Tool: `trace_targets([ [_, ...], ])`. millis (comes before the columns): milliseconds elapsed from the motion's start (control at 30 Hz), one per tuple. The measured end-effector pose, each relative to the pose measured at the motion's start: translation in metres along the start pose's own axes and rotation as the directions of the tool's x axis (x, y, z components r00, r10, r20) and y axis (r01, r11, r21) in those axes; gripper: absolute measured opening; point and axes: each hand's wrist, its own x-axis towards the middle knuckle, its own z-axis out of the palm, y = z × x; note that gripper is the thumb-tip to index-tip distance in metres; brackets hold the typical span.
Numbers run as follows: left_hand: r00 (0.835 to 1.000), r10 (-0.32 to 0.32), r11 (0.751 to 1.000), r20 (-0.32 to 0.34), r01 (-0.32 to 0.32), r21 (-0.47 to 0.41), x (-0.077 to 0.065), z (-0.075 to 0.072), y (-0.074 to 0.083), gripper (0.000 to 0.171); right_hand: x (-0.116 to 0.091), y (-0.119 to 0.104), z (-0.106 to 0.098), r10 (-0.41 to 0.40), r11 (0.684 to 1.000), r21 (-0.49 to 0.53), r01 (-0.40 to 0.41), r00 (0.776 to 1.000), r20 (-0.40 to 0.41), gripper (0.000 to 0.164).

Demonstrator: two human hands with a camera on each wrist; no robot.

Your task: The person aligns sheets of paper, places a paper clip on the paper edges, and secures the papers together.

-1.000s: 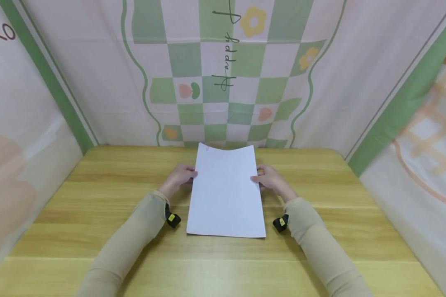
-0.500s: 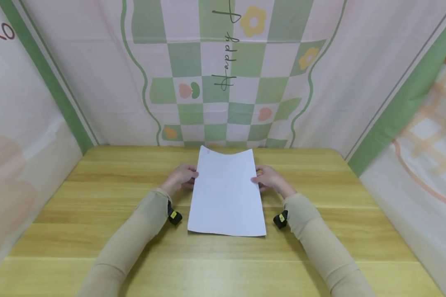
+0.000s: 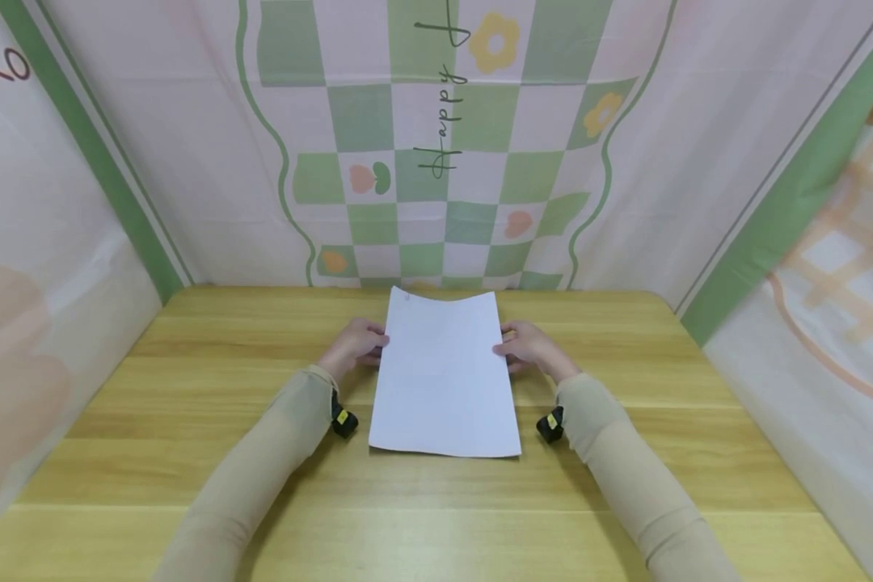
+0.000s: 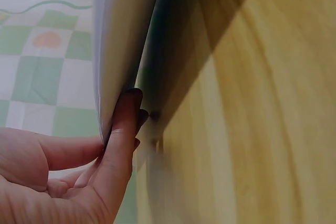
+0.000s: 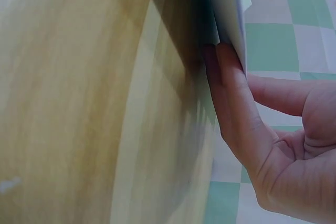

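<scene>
A white sheet of paper [image 3: 444, 380] is held above the table, its far edge sagging in the middle between two raised corners. A small faint mark shows near its far left corner. My left hand [image 3: 356, 341] pinches the left edge, thumb on top and fingers beneath; the left wrist view shows this hand [image 4: 89, 171] with the paper [image 4: 118, 51] between thumb and fingers. On the opposite edge my right hand [image 3: 529, 347] grips the paper the same way. In the right wrist view the fingers [image 5: 236, 103] lie under the sheet, with a gap down to the wood.
A wooden table [image 3: 436, 525] lies beneath the paper and both forearms. Behind it hangs a cloth backdrop [image 3: 422, 178] with green checks, and more printed cloth stands at the left and right. Small black cameras [image 3: 345, 422] are worn on the wrists.
The paper's near edge has shifted slightly away from me and its far edge has dipped a little. Both hands keep their grip on the sides, nearly in place.
</scene>
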Motion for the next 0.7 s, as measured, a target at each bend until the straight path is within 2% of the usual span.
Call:
trace_targets([
  [200,1.000,-0.002,1.000,-0.019,0.002,-0.009,0.004,0.001,0.000,0.040,0.001,0.000,0.000,-0.006,1.000,-0.013,0.006,1.000,-0.009,0.052],
  [333,1.000,0.003,0.999,-0.030,-0.005,-0.042,0.008,0.002,0.000,0.039,0.001,0.000,-0.001,0.003,1.000,0.003,-0.003,1.000,-0.024,0.053],
  [700,0.998,0.004,0.998,-0.055,-0.007,-0.060,0.013,0.000,0.000,0.039,0.006,0.003,-0.002,-0.003,0.999,0.033,0.004,0.999,-0.035,0.052],
])
